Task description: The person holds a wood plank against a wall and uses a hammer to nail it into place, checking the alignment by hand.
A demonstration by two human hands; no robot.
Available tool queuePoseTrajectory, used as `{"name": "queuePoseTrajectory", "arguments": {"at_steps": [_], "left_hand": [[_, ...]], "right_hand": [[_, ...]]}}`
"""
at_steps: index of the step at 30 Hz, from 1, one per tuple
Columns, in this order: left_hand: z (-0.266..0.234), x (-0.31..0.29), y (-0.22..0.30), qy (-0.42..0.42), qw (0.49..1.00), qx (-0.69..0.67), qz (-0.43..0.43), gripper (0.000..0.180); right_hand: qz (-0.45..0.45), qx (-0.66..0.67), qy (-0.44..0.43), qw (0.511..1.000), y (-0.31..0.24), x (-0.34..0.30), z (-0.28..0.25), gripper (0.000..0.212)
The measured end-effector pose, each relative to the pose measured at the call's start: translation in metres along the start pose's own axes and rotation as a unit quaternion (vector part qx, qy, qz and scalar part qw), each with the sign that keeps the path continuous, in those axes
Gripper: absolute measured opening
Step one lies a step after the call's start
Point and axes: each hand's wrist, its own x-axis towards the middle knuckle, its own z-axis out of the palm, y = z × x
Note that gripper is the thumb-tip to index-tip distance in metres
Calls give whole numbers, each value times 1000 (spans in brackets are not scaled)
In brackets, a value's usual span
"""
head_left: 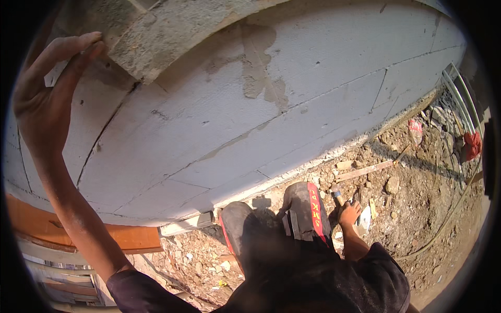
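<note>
My left hand [44, 99] is raised at the upper left beside the rough corner of a concrete ledge [156, 39]. Its thumb and finger come together in a pinch at that edge; whatever lies between the tips is too small to make out. Low on the right, by my knee, my right hand [349, 213] is closed round a short tool [338, 196] with a pale shaft and a blue band. The fingers cover part of it, so its kind cannot be told. In front of me stands a wall of pale grey blocks [219, 120] with patches of mortar.
Rubble-strewn soil [376, 180] runs along the wall's foot, with a wooden strip [365, 170] on it. White pipes [459, 99] and a red cloth [472, 146] are at the far right, near a hose [443, 224]. An orange board [104, 235] lies lower left.
</note>
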Motion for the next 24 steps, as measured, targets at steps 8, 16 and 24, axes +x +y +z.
{"name": "queuePoseTrajectory", "arguments": {"at_steps": [8, 16, 24], "left_hand": [[-5, -2, 15, 61, 994, -84, -18, 5], [1, 8, 16, 94, 993, -59, 32, 5], [20, 0, 5, 142, 988, -49, 39, 10]], "right_hand": [[-157, 339, 25, 927, -11, -45, -105, 20], [-432, 567, 81, 696, -175, -89, -349, 41], [-634, 447, 336, 534, -287, -103, -462, 34]]}}
